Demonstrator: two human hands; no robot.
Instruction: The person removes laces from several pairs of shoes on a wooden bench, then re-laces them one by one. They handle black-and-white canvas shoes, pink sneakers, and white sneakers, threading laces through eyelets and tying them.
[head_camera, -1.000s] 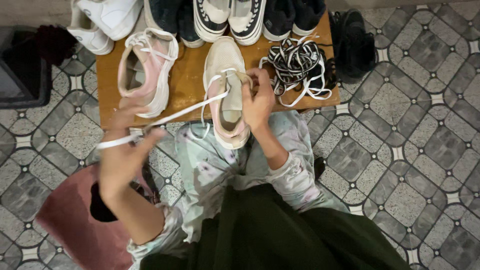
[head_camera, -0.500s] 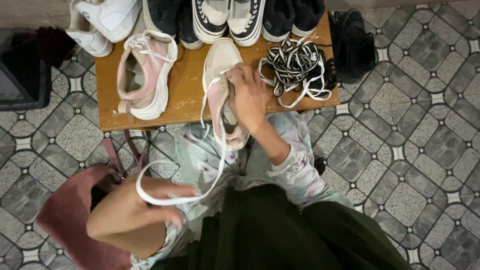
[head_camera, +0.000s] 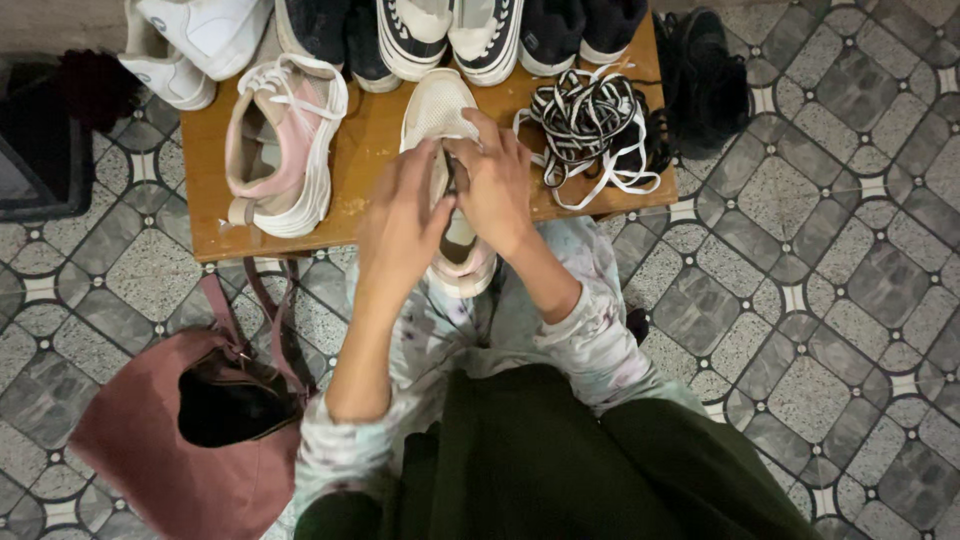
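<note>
Now both hands (head_camera: 450, 200) back on sneaker (head_camera: 440, 115).

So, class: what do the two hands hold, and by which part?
Both the left hand and right hand grip the cream sneaker around its middle, at the opening.

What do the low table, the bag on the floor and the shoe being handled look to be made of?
The low table looks like wood with a worn orange-brown finish. The bag seems to be soft matte leather or imitation leather, dusty pink, slumped. The shoe under both hands appears to be cream mesh fabric with a pale rubbery sole.
</note>
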